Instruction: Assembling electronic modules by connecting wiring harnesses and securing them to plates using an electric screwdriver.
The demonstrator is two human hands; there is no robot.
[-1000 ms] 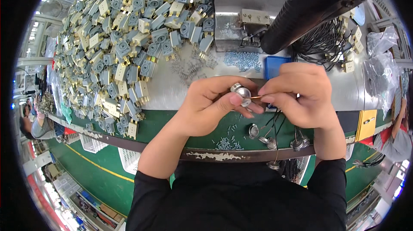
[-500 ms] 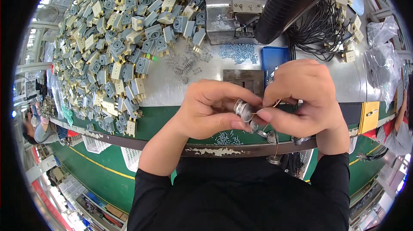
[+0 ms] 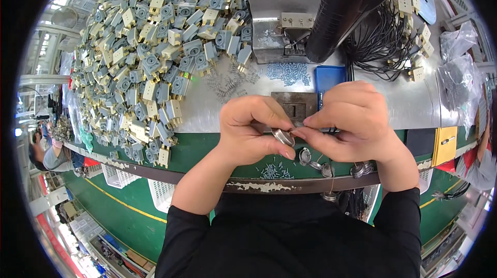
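— So, what have the hands got hold of?

— The left hand (image 3: pixel 251 130) has its grip pressed together on a small round metal disc (image 3: pixel 283 136), thumb under it and fingers curled over the top. The disc sits tilted between both hands, above the green front edge of the counter (image 3: pixel 207 156).

— And the right one?

— The right hand (image 3: pixel 354 122) meets the left at that disc. Its fingertips (image 3: pixel 305 134) are pinched close at the disc's edge, touching it or something tiny against it; I cannot tell which, it is too small.

— What lies underneath?

— Just below the hands, a few more round metal parts (image 3: pixel 316 161) lie in a row along the counter's edge, with a scatter of small pale screws (image 3: pixel 272 170) beside them. Right behind the hands there is a dark metal block (image 3: pixel 294 104) with a slot, and next to it a blue tray (image 3: pixel 330 77).

— And further back?

— A great heap of grey and cream plastic parts (image 3: pixel 155 55) fills the left of the counter. A metal fixture (image 3: pixel 282 16) stands at the back, a big black cylinder (image 3: pixel 352 3) leaning over it, and a tangle of black wires (image 3: pixel 385 45) lies to the right, near some clear plastic bags (image 3: pixel 461 65).
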